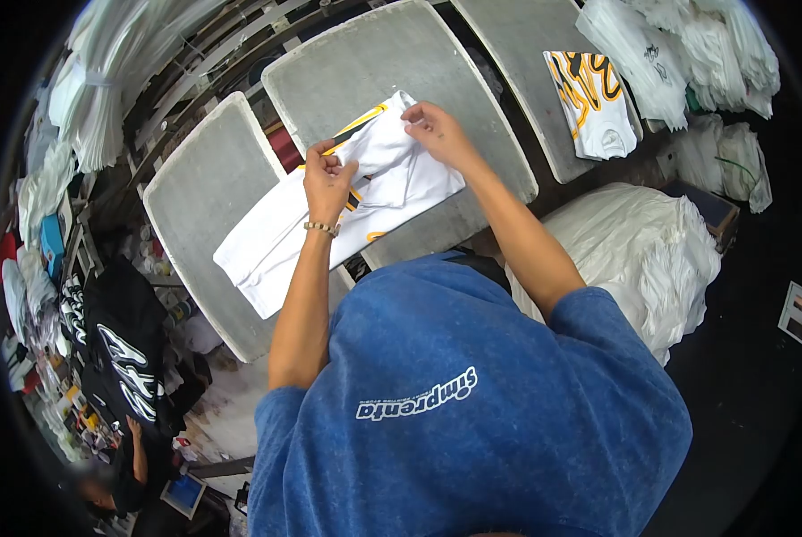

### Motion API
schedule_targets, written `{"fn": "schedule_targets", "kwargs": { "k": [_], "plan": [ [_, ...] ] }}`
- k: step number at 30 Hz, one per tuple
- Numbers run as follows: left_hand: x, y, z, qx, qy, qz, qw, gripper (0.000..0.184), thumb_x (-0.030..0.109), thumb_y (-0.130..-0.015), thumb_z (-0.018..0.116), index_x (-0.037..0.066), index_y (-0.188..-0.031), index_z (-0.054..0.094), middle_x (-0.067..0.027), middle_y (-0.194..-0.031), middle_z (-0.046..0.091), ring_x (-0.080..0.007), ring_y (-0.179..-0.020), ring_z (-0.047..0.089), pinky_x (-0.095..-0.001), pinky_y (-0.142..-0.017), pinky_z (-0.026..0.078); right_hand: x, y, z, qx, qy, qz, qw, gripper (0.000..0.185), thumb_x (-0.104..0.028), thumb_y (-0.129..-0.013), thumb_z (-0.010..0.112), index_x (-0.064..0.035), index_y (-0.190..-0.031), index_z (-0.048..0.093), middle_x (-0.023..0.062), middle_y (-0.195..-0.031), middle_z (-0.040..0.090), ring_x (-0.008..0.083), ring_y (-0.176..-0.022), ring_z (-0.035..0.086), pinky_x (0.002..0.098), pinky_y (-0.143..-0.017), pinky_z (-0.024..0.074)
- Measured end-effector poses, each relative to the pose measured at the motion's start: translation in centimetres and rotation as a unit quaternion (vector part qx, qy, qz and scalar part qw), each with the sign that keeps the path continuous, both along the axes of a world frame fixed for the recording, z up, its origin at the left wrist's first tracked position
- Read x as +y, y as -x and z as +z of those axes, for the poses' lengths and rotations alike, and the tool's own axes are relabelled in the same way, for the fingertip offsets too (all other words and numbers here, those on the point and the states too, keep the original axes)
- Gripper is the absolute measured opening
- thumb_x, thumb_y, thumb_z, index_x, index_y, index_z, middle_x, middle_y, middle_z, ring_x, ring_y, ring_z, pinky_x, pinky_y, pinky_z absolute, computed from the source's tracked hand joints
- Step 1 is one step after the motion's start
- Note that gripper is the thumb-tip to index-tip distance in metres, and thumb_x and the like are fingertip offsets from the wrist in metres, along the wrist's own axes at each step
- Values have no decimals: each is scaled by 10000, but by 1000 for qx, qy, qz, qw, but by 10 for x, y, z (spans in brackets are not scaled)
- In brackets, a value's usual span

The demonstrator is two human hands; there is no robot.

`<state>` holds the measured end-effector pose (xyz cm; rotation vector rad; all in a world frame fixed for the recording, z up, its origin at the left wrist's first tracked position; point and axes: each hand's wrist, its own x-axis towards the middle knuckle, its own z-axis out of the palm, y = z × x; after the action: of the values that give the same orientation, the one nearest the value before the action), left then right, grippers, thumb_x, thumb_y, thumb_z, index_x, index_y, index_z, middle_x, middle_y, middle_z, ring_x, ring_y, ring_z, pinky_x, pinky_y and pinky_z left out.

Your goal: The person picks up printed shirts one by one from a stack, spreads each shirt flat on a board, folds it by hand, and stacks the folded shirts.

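Observation:
A white T-shirt [401, 183] with black and yellow print lies partly folded across two grey boards. My left hand [329, 183], with a beaded bracelet at the wrist, has curled fingers pinching a fold of the cloth near its far edge. To its right, my right hand [437, 134] grips the shirt's upper right edge between thumb and fingers. Part of the print is hidden under the white folds. The shirt's left end hangs over the nearer side of the left board.
Grey boards [365, 54] stand side by side with gaps between. A folded printed shirt [606, 134] rests on the right board. Plastic bags hang at upper left and right; a big white bundle [633, 242] sits right of me. Another person [123, 474] is at lower left.

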<state>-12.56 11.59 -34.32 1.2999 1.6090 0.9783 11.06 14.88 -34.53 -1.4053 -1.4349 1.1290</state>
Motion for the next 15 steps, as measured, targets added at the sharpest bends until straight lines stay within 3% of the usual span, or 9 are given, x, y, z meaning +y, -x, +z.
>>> {"fn": "schedule_targets", "kwargs": {
  "k": [2,4,5,6,8,15],
  "plan": [
    [-10,6,6,-1,41,-20,999,515,104,-732,787,-12,-1177,554,-21,-755,557,-90,-656,533,-251,-582,466,16,2,8,-30,-30,20,999,186,-83,-828,655,-31,-1005,683,96,-840,703,176,-792,636,312,-744,505],
    [-19,7,1,-24,79,-25,996,519,93,-731,794,-21,-1177,551,-12,-729,540,-80,-627,515,-243,-549,444,38,7,8,-63,-51,112,990,144,-85,-844,640,-37,-957,715,77,-933,715,182,-901,643,309,-816,480],
    [-22,6,-2,-48,108,-14,993,517,89,-735,795,-31,-1173,550,-14,-726,543,-79,-616,514,-238,-540,438,50,10,-3,-89,-37,136,986,148,-82,-827,643,-36,-937,731,116,-1006,722,239,-967,669,344,-847,496],
    [-24,5,-4,-72,136,-2,988,514,85,-738,797,-41,-1170,549,-15,-723,545,-78,-606,512,-232,-532,433,56,12,-6,-87,-38,136,986,148,-82,-827,643,-36,-937,731,116,-1006,722,239,-967,669,344,-847,496],
    [-23,5,-8,-112,131,11,985,506,75,-740,800,-57,-1160,550,-14,-708,555,-78,-584,509,-232,-524,430,62,14,-8,-206,-13,163,965,175,-66,-770,631,-48,-905,739,156,-973,718,308,-907,686,376,-821,521],
    [-18,9,-15,-76,135,33,987,361,184,-844,757,-53,-1065,599,-4,-691,569,-72,-586,509,-229,-528,420,58,13,-9,-179,-34,151,972,176,-83,-767,663,-40,-926,726,164,-989,715,303,-926,690,375,-842,523]
  ]
}}
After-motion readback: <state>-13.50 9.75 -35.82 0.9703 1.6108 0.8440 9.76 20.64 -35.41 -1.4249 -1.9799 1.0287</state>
